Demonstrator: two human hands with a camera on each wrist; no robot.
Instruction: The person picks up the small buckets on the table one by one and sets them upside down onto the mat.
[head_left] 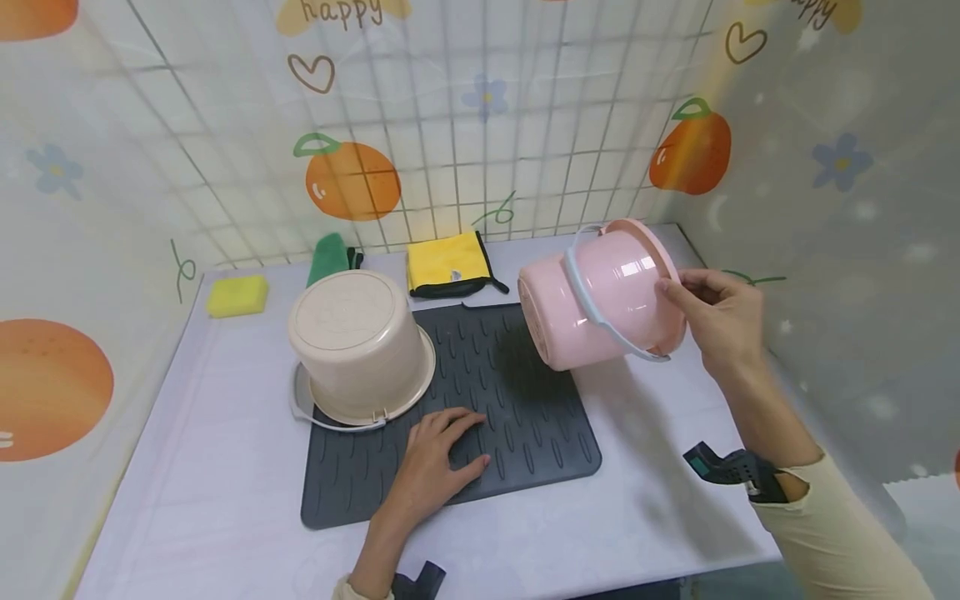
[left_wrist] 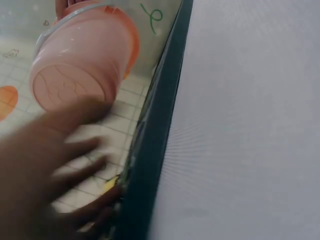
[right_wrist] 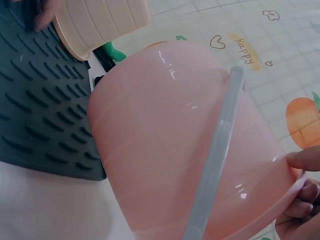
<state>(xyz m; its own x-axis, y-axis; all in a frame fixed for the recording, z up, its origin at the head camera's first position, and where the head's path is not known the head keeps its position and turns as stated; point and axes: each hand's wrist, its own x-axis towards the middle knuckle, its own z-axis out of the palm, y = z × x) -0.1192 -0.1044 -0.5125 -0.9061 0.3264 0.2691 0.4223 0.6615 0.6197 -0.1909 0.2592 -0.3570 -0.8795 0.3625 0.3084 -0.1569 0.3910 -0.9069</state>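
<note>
My right hand [head_left: 727,321] pinches the rim of a pink bucket [head_left: 600,304], thumb on the outer wall and fingers curled over the edge. The bucket is tipped on its side in the air, its base toward the left and its grey handle [right_wrist: 220,145] hanging across the wall. Over the front of a dark ridged drying mat [head_left: 525,433] my left hand [head_left: 435,467] is held with fingers spread and loosely bent, nothing in it. Beside it, a beige bucket [head_left: 360,342] stands upside down on the mat, its handle lying at the rim.
Along the back of the table [head_left: 202,450] lie a yellow sponge [head_left: 237,297], a green cloth [head_left: 327,258] and a folded yellow cloth [head_left: 450,262] with black edging. A wire grid behind a printed curtain [head_left: 555,100] closes off the back.
</note>
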